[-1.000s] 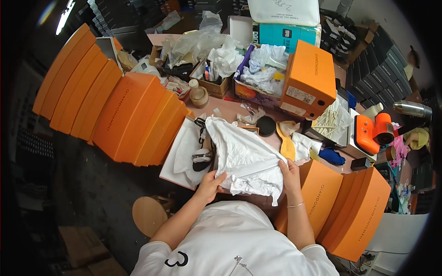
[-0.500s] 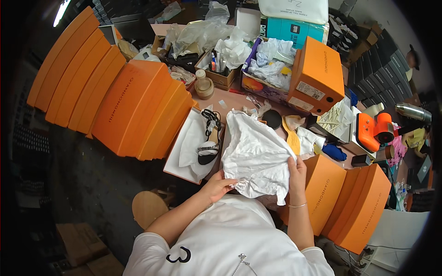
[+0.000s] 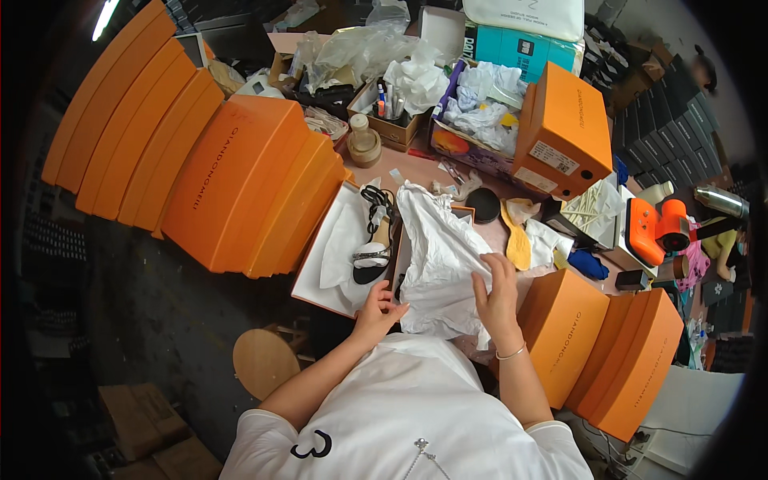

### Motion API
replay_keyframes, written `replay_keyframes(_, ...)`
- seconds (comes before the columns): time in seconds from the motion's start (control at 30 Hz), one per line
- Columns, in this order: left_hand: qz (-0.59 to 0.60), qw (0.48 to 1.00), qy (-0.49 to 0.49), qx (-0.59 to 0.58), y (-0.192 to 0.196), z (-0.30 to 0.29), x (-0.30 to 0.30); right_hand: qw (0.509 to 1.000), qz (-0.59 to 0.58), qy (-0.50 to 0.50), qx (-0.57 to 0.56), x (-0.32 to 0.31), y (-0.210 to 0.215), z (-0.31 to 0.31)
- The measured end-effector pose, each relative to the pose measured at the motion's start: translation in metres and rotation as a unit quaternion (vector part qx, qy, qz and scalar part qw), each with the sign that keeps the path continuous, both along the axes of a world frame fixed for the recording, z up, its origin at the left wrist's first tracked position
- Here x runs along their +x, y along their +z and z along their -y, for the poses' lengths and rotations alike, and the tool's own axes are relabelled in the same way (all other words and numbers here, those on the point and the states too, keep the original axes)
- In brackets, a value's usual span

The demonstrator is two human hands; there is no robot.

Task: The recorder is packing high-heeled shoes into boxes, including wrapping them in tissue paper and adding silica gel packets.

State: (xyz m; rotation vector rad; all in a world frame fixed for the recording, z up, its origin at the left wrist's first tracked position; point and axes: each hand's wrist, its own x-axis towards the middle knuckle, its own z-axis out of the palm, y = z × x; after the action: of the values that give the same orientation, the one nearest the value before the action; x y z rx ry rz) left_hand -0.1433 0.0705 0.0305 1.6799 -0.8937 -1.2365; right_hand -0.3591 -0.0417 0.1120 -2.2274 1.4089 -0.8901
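Head view: the left hand (image 3: 379,317) has its fingers loosely parted beside a white sheet's (image 3: 436,260) near-left edge; the right hand (image 3: 499,298) spreads its fingers at the right side. I can't tell whether they touch. The sheet drapes over a box on the desk (image 3: 412,168), beside a black sandal (image 3: 368,274).

The desk (image 3: 418,166) has a pinkish top, bare in patches. Toward its back stand a jar (image 3: 365,146), a brown carton (image 3: 396,136) with pens (image 3: 381,96), and a purple patterned box (image 3: 468,150) heaped with crumpled white material (image 3: 480,116). Nearer lie a round black disc (image 3: 482,206), a yellow piece (image 3: 518,242) and a bunched blue cloth (image 3: 588,264). At the front sits an open box (image 3: 463,213), mostly covered by a white sheet (image 3: 438,260).
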Motion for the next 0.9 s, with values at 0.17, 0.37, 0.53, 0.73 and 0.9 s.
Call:
replay_keyframes(0.17, -0.068, 0.989, -0.119, 0.049, -0.029, 0.020, 0.000, 0.963, 0.068, 0.130, 0.227, 0.023, -0.012, -0.015)
replay_keyframes(0.37, 0.067, 0.990, -0.122, -0.030, -0.035, 0.026, -0.010, 0.948, 0.075, 0.127, 0.281, 0.010, -0.024, -0.014)
replay_keyframes(0.53, 0.016, 0.992, -0.113, -0.048, 0.006, 0.042, -0.016, 0.934, 0.128, 0.100, 0.319, 0.002, -0.023, -0.015)
replay_keyframes(0.73, -0.065, 0.990, -0.108, -0.067, 0.037, 0.054, -0.030, 0.871, 0.284, 0.120, 0.382, 0.006, -0.018, -0.021)
replay_keyframes(0.9, -0.227, 0.972, -0.057, 0.005, 0.037, 0.054, -0.045, 0.839, 0.308, 0.116, 0.433, 0.009, -0.022, -0.028)
